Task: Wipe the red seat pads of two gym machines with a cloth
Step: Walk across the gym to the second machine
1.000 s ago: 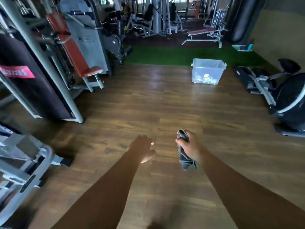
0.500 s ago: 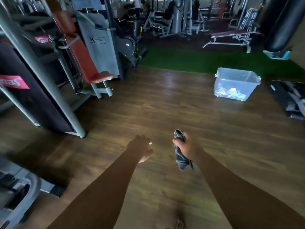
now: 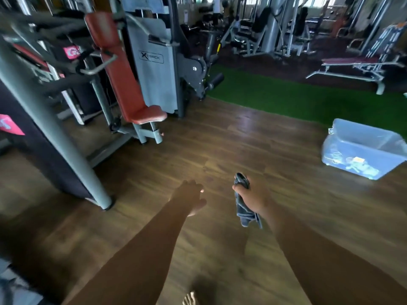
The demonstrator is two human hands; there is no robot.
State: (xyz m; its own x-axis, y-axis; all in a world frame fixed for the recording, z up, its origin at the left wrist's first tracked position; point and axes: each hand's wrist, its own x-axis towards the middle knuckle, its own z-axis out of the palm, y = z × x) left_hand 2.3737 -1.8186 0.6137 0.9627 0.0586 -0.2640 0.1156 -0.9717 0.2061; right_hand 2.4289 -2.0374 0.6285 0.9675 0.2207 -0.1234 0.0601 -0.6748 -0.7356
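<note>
My right hand grips a bunched grey cloth that hangs down below my fist, over the wooden floor. My left hand is stretched out beside it, fingers loosely apart and holding nothing. Ahead to the left stands a grey gym machine with a red seat pad and a long red back pad leaning above it. Both hands are well short of the seat, about a couple of steps away. A dark red bench sits far off at the right.
A slanted grey steel post and a black padded panel stand close at the left. A clear plastic bin with small items rests on the floor at the right. Green turf and more machines lie beyond. My bare toes show at the bottom.
The view has swung left and moved closer: the red-seated machine is larger and nearer the middle, the bin has slid to the right edge. Both hands keep the same pose.
</note>
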